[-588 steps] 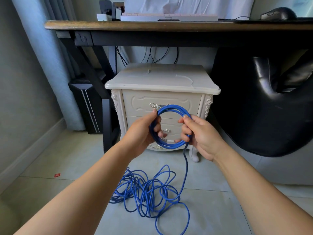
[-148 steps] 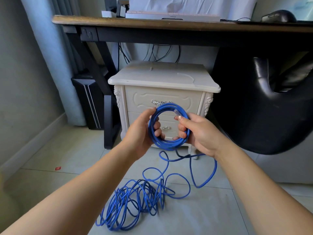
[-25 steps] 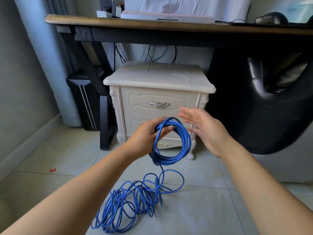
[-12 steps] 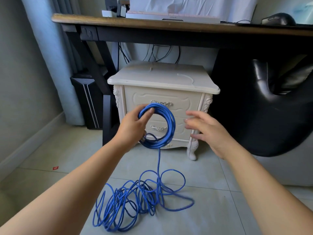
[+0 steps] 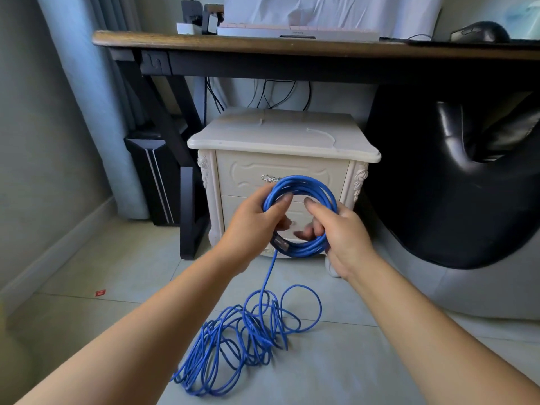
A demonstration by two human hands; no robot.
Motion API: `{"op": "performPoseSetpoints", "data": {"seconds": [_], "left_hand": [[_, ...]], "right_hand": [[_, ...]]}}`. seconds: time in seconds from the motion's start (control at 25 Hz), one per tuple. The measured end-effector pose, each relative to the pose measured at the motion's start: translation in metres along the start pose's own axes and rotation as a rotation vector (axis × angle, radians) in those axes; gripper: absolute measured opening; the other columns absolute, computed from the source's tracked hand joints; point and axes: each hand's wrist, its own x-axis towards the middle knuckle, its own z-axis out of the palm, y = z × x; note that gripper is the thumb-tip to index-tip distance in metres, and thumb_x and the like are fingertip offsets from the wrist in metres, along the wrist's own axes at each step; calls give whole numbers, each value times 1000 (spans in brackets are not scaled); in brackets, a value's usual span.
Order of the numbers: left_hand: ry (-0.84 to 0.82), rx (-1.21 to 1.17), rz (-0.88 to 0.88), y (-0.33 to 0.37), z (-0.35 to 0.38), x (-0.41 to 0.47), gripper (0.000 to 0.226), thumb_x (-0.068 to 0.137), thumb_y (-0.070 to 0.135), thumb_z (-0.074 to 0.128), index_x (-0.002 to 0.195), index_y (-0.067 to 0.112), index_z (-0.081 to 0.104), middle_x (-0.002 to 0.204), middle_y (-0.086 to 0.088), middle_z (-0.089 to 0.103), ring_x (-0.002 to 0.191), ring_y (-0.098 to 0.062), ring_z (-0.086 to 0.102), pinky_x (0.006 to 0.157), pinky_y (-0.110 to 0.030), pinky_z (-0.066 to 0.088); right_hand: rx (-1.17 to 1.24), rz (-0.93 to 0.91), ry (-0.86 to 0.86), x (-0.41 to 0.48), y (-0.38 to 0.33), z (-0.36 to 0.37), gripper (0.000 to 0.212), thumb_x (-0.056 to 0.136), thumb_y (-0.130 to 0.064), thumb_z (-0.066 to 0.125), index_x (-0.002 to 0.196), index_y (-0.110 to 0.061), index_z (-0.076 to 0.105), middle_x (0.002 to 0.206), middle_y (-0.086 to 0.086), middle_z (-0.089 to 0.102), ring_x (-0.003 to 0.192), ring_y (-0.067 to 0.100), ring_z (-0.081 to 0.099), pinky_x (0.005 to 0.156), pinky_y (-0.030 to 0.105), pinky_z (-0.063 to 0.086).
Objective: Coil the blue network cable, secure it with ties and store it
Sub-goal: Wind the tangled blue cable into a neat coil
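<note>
Head view: your left hand (image 5: 251, 226) grips the left side of the coiled part of the blue network cable (image 5: 304, 182), thumb across the front and fingers curled through the ring. Your right hand (image 5: 342, 229) grips the right side the same way. You hold the coil upright in front of the drawers of the cream nightstand (image 5: 280, 135). One strand drops from the coil's lower edge to the loose tangle (image 5: 239, 340) on the tiled floor (image 5: 117, 273) between your forearms. A white tie (image 5: 323, 134) lies on the nightstand top near its right front edge. The desk (image 5: 263, 46) edge overhangs above. A black chair (image 5: 438, 185) crowds your right, and a dark computer tower (image 5: 152, 176) stands to the left by the desk leg. Open floor runs left toward the skirting, with a red scrap (image 5: 100, 293) on it.
</note>
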Motion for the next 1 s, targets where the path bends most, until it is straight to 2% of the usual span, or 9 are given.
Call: {"op": "performPoseSetpoints", "data": {"seconds": [0.12, 0.24, 0.4, 0.56, 0.68, 0.76, 0.88, 0.96, 1.0], "left_hand": [[-149, -8, -54, 1, -12, 2, 29, 89, 23, 69, 117, 16, 62, 97, -2, 67, 87, -7, 65, 89, -29, 56], [-176, 99, -11, 8, -15, 2, 34, 85, 30, 72, 116, 20, 61, 95, 3, 67, 81, -4, 64, 82, -22, 52], [-170, 564, 103, 2, -4, 2, 35, 86, 53, 63, 107, 25, 64, 88, 2, 67, 74, -12, 66, 72, -27, 52], [-119, 559, 112, -3, -2, 3, 31, 90, 53, 57, 92, 24, 69, 81, 4, 70, 53, -5, 61, 55, -16, 46], [-107, 576, 148, -2, 0, 2, 31, 90, 53, 58, 99, 26, 72, 86, 9, 70, 69, 6, 59, 60, -10, 41], [-126, 559, 125, -3, 2, 1, 35, 90, 52, 58, 102, 23, 74, 78, 13, 68, 66, 9, 57, 58, -9, 39], [-106, 563, 89, -6, 4, 3, 42, 92, 50, 57, 86, 12, 73, 50, 12, 54, 48, 1, 48, 49, -13, 34], [-55, 561, 78, -7, 3, 6, 48, 91, 50, 57, 73, 7, 66, 49, 7, 47, 45, -6, 41, 47, -17, 31], [-18, 531, 63, -8, 2, 8, 49, 92, 50, 56, 67, 8, 61, 48, 5, 44, 44, -8, 38, 46, -19, 29]], "right_hand": [[-335, -25, 16, 2, 1, -6, 17, 91, -19, 60, 74, -19, 57, 40, -5, 42, 36, 11, 50, 67, 42, 54], [-749, -132, -81, -2, -3, -4, 17, 88, -18, 57, 72, -23, 59, 55, -4, 50, 43, 13, 53, 55, 29, 50], [-1103, -237, -155, -9, -4, 7, 32, 86, -27, 57, 56, -28, 46, 56, -8, 47, 55, 8, 45, 48, 20, 31], [-995, -264, -71, -9, -5, 5, 16, 82, -29, 63, 75, -25, 49, 68, -8, 54, 67, 19, 52, 53, 26, 38], [-883, -221, -24, -11, -8, 2, 29, 80, -30, 69, 94, -25, 44, 76, -7, 58, 69, 16, 55, 62, 31, 45], [-859, -237, -11, -10, -8, 1, 37, 79, -25, 70, 102, -25, 41, 72, -3, 61, 68, 17, 56, 63, 32, 47], [-742, -208, -39, -6, -7, 2, 52, 76, -13, 74, 115, -25, 41, 70, -1, 62, 62, 11, 54, 55, 25, 42], [-523, -100, -112, -5, -10, 0, 62, 76, -5, 73, 126, -25, 42, 78, 5, 64, 53, 5, 51, 53, 19, 40], [-388, -32, -159, -4, -13, -3, 63, 78, -3, 72, 130, -24, 43, 81, 8, 64, 51, 7, 51, 53, 21, 43]]}}
